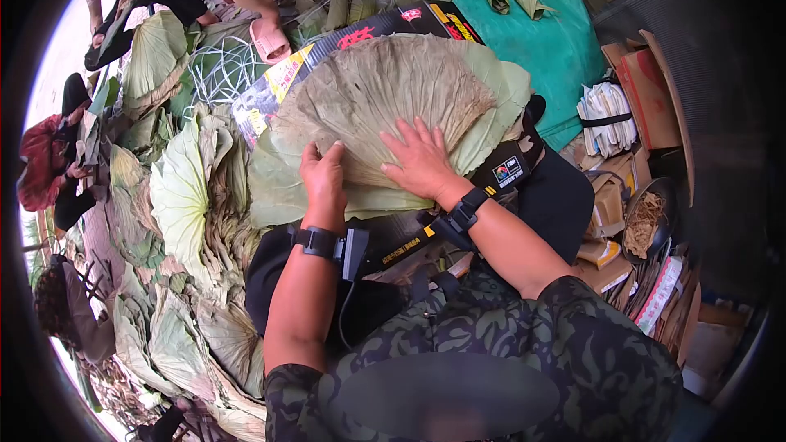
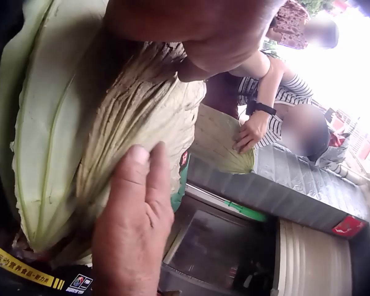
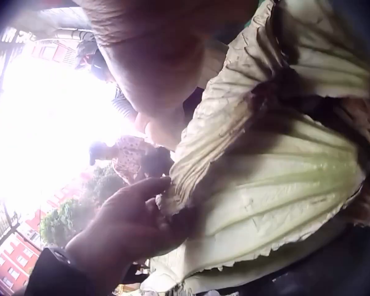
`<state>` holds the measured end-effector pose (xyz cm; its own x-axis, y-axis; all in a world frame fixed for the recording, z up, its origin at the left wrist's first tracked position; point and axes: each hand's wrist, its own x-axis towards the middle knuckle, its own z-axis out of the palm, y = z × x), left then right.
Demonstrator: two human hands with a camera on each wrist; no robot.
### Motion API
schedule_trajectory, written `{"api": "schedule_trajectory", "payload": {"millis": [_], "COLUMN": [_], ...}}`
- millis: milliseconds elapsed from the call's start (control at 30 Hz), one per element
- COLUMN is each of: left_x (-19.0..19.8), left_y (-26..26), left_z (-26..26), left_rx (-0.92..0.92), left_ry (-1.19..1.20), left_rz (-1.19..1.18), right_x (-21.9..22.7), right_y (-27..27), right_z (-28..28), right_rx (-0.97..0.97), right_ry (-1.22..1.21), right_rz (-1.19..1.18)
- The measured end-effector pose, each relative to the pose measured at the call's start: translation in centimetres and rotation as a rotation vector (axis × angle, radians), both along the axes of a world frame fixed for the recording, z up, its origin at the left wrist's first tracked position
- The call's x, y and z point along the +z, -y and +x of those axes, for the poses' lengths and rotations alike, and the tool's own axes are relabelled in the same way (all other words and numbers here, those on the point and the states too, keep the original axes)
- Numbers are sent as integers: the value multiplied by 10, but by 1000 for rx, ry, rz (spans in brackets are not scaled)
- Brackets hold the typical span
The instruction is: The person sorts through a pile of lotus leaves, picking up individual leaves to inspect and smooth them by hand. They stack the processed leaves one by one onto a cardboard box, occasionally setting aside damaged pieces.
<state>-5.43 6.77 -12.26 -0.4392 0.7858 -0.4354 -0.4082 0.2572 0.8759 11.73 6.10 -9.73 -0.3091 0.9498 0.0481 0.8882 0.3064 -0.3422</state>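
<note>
A brown-green dried leaf [image 1: 393, 90] [image 2: 135, 123] [image 3: 228, 105] lies fanned out over paler green leaves [image 1: 274, 180] [image 2: 49, 129] [image 3: 283, 179] across the person's lap. The left hand [image 1: 325, 176] [image 2: 191, 37] [image 3: 129, 222] has its fingers bent and pinches the dried leaf's near left edge. Spread across the lower right of the same leaf, the right hand [image 1: 422, 165] [image 2: 132, 222] [image 3: 166, 49] rests with fingers extended. Beneath the leaves is a dark printed board [image 1: 409, 241], showing at the front and back.
Piled leaves [image 1: 184, 188] cover the ground on the left, beside white strings [image 1: 225, 74]. A green sheet [image 1: 565, 49] with rolled leaves lies at the back right. Cardboard boxes [image 1: 651, 98] and a bowl of dry shreds [image 1: 647, 225] stand at the right. Other people sit nearby.
</note>
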Motion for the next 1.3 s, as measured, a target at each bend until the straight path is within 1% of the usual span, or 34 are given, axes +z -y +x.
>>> {"api": "schedule_trajectory", "payload": {"millis": [33,100,233,300,333,367,433,467,500,567,600,633,667,700,733,767,833,933,1000,1033,1100,1167,1233,1267,1300], "left_x": [1,16,-5,-11,-14,-12,-8,13,23,34,20,7,4,1,-1,1,6,7,9,10,12,11,13,14,17], "left_y": [1,1,-10,-11,-11,-10,-7,-1,2,10,14,17,19,21,22,22,21,20,19,20,20,19,20,20,20], "left_z": [-4,-8,-14,-19,-20,-19,-12,-6,5,22,25,26,27,26,24,25,24,25,26,25,22,21,25,25,25], "left_rx": [7,-126,-68,-3,21,15,117,-64,-84,-556,-756,-767,-872,-977,-1005,-1013,-1053,-1064,-1063,-1072,-1085,-1095,-1073,-1084,-1095], "left_ry": [-3,-46,-110,-387,-434,-436,-1053,-1138,-1127,-1313,-1303,-1301,-1389,-1476,-1516,-1513,-1514,-1528,-1520,-1509,-1493,-1461,-1462,-1460,-1461], "left_rz": [-4,18,5,-34,-93,-93,186,306,319,476,310,321,253,181,180,184,146,123,121,116,105,122,104,92,81], "right_x": [-8,-7,-6,-4,-4,-4,-3,-2,0,-2,-5,-7,-1,-1,-3,-5,-10,-7,1,-1,-7,-4,3,13,12], "right_y": [2,2,1,0,0,1,1,1,1,3,3,1,-2,-2,-2,-2,-5,-10,-20,-26,-32,-38,-41,-43,-46], "right_z": [-3,-3,-1,-1,-2,-3,-2,-2,-3,-1,0,4,11,20,30,41,59,63,58,59,71,78,79,75,74], "right_rx": [47,56,57,53,54,49,55,34,47,38,58,82,121,109,60,13,22,39,-39,-30,-129,-87,-78,-74,-60], "right_ry": [58,69,75,79,78,76,92,97,108,118,104,91,94,94,69,44,1,19,31,27,126,127,151,203,199], "right_rz": [-143,-147,-170,-182,-196,-198,-195,-196,-191,-192,-180,-166,-187,-190,-153,-115,-96,-137,-20,-16,-114,-134,-232,-206,-196]}}
